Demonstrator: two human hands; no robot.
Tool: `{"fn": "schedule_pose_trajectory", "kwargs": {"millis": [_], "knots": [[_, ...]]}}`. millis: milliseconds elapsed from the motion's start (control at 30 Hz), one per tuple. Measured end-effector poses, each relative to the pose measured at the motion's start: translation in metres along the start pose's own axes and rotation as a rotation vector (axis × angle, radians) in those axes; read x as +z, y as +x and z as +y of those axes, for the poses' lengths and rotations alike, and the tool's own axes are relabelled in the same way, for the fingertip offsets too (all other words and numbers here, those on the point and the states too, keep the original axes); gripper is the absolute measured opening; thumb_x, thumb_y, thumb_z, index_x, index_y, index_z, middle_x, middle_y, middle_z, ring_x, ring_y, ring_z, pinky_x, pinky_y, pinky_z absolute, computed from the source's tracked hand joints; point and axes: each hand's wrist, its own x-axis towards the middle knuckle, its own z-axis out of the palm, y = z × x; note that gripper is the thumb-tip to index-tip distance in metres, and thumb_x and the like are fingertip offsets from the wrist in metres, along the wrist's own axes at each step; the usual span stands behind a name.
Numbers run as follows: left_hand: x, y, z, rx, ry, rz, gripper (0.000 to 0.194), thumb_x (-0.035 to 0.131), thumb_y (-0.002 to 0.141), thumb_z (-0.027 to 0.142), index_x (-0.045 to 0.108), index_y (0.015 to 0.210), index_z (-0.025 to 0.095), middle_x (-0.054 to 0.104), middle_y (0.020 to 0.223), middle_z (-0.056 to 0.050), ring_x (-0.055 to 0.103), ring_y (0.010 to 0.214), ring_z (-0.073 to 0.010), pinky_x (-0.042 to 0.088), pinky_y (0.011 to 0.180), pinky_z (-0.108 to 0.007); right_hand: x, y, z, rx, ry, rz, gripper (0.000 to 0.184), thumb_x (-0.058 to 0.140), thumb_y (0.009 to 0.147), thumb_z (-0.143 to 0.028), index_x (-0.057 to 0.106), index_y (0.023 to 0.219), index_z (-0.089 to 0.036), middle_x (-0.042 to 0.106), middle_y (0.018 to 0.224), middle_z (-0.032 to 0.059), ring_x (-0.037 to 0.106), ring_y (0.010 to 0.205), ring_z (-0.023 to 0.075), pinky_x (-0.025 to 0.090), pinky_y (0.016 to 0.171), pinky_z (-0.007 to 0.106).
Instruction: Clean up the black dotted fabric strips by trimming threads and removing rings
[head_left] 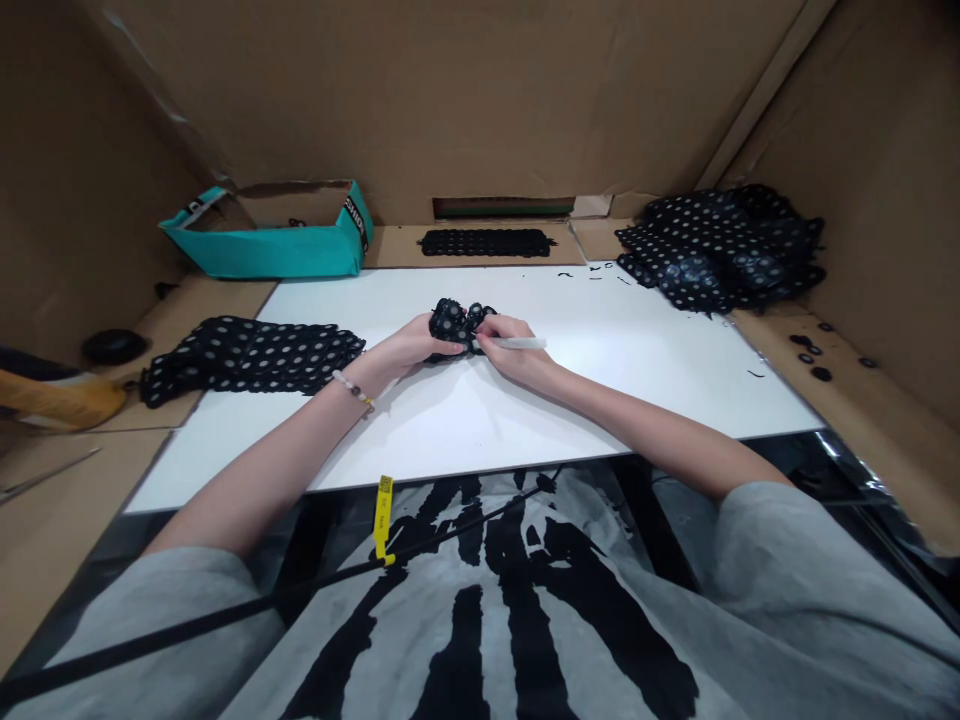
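My left hand is closed around a small piece of black fabric with pale dots, held just above the white board. My right hand pinches a thin white tool, its tip pointing at the fabric piece. Both hands meet at the middle of the board. A bead bracelet sits on my left wrist.
A strip of dotted black fabric lies at the left. A heap of it sits at the far right. A teal box and a black mat are at the back. Small black rings lie right. Cardboard walls surround.
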Motion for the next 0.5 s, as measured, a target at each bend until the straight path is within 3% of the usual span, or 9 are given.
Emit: {"fn": "schedule_pose_trajectory", "kwargs": {"millis": [167,267,400,500], "knots": [[0.003,-0.001,0.0,0.026,0.043,-0.013,0.052,0.083,0.055,0.027,0.065,0.102,0.013,0.071,0.105,-0.01,0.064,0.102,-0.0271,0.049,0.093,-0.043,0.004,0.002,0.004,-0.017,-0.038,-0.001,0.017,0.049,0.084,-0.026,0.048,0.069,-0.021,0.067,0.087,0.0048,0.059,0.081,0.0206,0.04,0.074,0.033],[0.0,-0.001,0.001,0.085,0.182,0.012,0.057,0.082,0.057,0.032,0.066,0.107,0.013,0.07,0.111,-0.011,0.062,0.108,-0.0303,0.048,0.096,-0.044,0.001,0.002,0.003,-0.004,-0.021,0.0,0.016,0.048,0.084,-0.025,0.05,0.069,-0.021,0.068,0.087,0.0045,0.059,0.081,0.0201,0.041,0.075,0.032],[-0.012,0.003,0.0,0.221,0.477,0.046,0.08,0.083,0.055,0.035,0.059,0.129,0.016,0.062,0.132,-0.01,0.053,0.124,-0.0342,0.04,0.107,-0.045,-0.014,0.002,0.002,0.066,0.009,0.011,0.016,0.048,0.081,-0.024,0.054,0.067,-0.02,0.068,0.083,0.004,0.059,0.078,0.0193,0.041,0.072,0.031],[-0.017,0.005,-0.003,0.256,0.565,0.05,0.092,0.083,0.055,0.035,0.051,0.14,0.017,0.056,0.141,-0.011,0.049,0.13,-0.0341,0.036,0.111,-0.044,-0.027,0.004,0.002,0.148,0.072,0.022,0.016,0.051,0.078,-0.024,0.056,0.064,-0.02,0.069,0.081,0.0035,0.06,0.078,0.0194,0.042,0.071,0.03]]}}
